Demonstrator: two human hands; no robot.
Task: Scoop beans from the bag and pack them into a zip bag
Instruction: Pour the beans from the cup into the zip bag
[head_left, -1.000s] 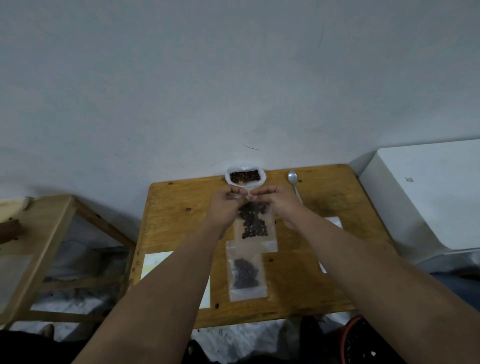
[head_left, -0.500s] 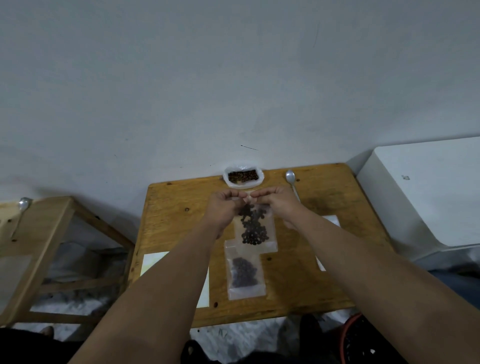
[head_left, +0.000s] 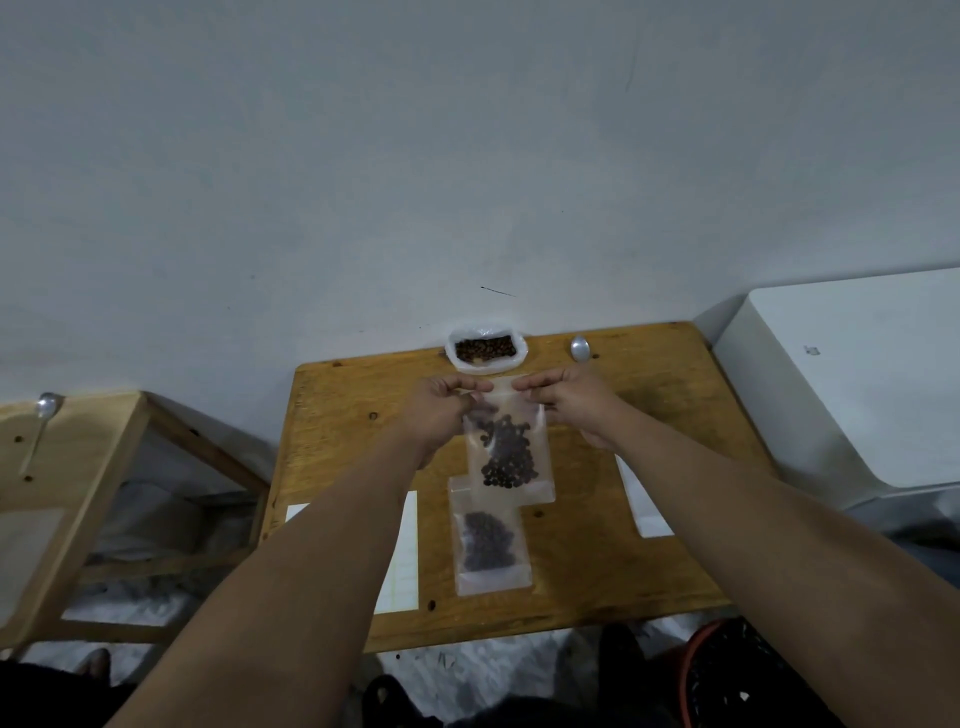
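I see my left hand (head_left: 441, 410) and right hand (head_left: 569, 402) each pinching a top corner of the zip bag (head_left: 511, 410), which is stretched between them with dark beans (head_left: 506, 462) inside. From the hands, the open bean sack (head_left: 485, 349) sits at 12 o'clock on the surface (head_left: 660, 415), a spoon (head_left: 580, 347) at 1 o'clock, and a second filled pouch (head_left: 491, 551) at 6 o'clock.
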